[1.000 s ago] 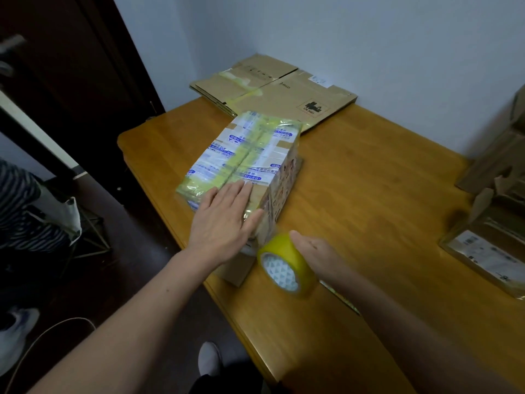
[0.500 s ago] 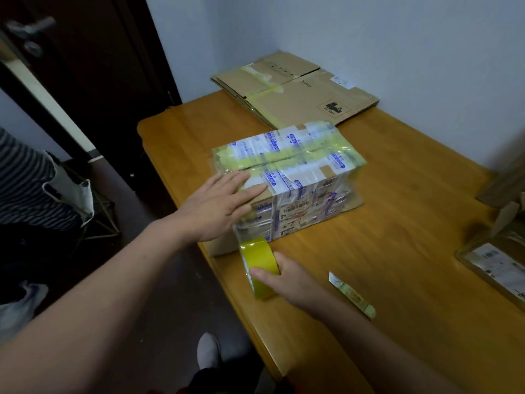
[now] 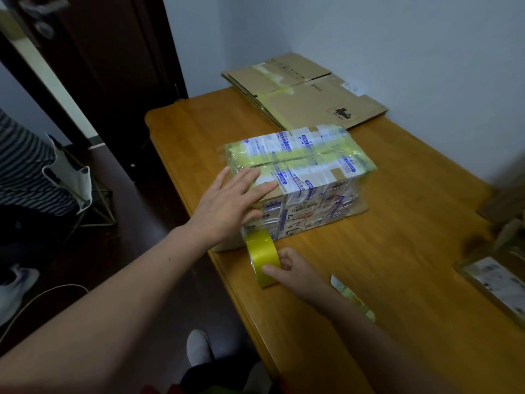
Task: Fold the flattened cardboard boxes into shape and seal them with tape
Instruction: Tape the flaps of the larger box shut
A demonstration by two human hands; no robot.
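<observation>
A folded cardboard box [image 3: 309, 177], covered with old printed tape and yellow tape strips, stands near the table's left edge. My left hand [image 3: 230, 206] lies flat with straight fingers on its near top corner. My right hand [image 3: 295, 273] grips a yellow tape roll [image 3: 262, 257] held on edge right in front of the box's near left corner. Flattened cardboard boxes [image 3: 306, 95] lie stacked at the far end against the wall.
The wooden table [image 3: 397, 251] has a scrap of tape [image 3: 352, 297] beside my right forearm. More cardboard boxes [image 3: 494, 277] sit at the right edge. A dark door and a striped-sleeved person stand to the left; the wall is behind.
The box has been turned so a long side faces me. My right hand brought the tape roll down to the box's near corner. My left hand stayed flat on top.
</observation>
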